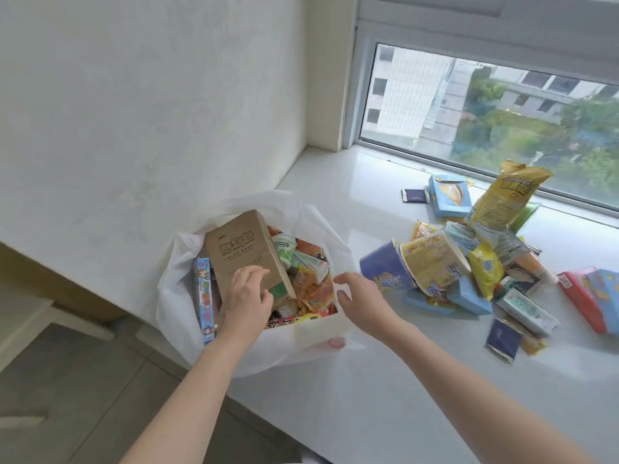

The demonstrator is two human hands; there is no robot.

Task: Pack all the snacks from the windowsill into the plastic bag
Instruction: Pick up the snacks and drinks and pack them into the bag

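plastic bag (254, 349) brims with packets; snack pile (469, 272) crowds the windowsill (385, 396) beside it.

The left hand (246, 296) gripped the lower end of a brown cardboard box (248, 256) that stood tilted in the white plastic bag (174, 296), among bright packets. The right hand (360, 296) hovered just right of the bag, fingers loose, holding nothing. Farther right on the windowsill (368, 396) lay a heap of snacks: a blue cup (385, 266), a yellow cup (432, 262), a tall yellow bag (505, 199).
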